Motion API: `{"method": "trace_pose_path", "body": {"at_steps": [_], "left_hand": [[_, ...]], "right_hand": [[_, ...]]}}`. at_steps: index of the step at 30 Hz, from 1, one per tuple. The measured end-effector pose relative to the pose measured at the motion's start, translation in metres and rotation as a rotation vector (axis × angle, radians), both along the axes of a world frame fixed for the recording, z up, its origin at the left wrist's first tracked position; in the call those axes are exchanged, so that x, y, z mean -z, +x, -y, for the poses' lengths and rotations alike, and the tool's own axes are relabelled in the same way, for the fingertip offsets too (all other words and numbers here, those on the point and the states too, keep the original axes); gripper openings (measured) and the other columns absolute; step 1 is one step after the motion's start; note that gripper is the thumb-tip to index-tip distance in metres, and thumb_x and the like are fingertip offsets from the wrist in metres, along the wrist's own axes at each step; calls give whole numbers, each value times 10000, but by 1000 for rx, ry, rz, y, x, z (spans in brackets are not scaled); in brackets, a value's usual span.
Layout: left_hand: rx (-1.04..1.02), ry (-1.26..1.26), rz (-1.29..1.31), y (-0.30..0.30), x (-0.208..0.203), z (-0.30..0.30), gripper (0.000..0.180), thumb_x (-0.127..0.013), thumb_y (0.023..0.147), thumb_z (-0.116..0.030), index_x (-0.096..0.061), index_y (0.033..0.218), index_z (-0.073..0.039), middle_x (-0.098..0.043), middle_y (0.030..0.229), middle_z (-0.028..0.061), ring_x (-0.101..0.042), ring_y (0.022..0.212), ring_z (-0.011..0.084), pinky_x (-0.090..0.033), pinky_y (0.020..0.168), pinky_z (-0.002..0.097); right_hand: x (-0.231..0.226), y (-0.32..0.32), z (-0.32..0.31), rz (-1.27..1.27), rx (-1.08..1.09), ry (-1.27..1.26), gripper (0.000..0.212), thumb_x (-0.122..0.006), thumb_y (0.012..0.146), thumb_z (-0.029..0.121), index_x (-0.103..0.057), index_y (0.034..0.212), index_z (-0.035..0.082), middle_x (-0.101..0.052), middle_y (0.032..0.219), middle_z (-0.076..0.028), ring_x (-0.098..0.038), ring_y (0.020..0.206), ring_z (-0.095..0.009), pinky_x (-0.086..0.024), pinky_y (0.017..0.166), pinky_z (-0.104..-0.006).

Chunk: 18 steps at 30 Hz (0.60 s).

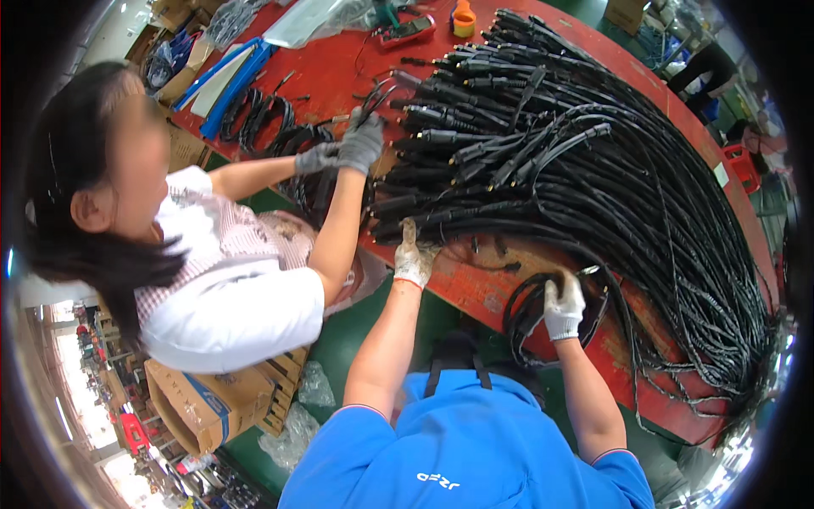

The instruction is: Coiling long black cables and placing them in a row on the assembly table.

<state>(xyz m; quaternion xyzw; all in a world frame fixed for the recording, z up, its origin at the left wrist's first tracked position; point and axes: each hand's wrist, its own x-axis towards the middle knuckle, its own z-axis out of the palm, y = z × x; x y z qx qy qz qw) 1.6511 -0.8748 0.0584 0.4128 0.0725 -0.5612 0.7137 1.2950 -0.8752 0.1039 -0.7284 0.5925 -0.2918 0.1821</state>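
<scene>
My left hand (pixel 413 260), in a white work glove with a dirty tip, is at the near left edge of a large bundle of black cables (pixel 585 187). One digit lies stretched along the cable ends, and the others curl in at the edge around a black cable, partly hidden. To the right, my gloved right hand (pixel 564 310) is closed on a coiled black cable (pixel 515 318) that hangs over the table's near edge. A silvery connector (pixel 587 271) shows beside that hand. The cables' ends carry black connectors, several with brass-coloured tips.
A co-worker in grey gloves (pixel 363 142) stands at the left, handling dark leads over the red table (pixel 339 64). Near them lie smaller cable coils (pixel 254 119) and a blue tray (pixel 231 89). An orange tape roll (pixel 463 19) is at the back; a cardboard box (pixel 199 407) stands lower left.
</scene>
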Motion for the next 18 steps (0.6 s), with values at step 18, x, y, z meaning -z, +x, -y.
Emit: {"method": "trace_pose_path", "body": {"at_steps": [18], "left_hand": [[186,60,159,18,20,148,603,-763,945,-475,-609,1413,-127,-659,1364,76,-676,1188,299,-599,927,558]], "right_hand": [[79,38,148,1743,816,1024,701,-719,1021,333,-397,1563,27,-436,1586,-245,-404,1449,-499,-364,1212,-626]]}}
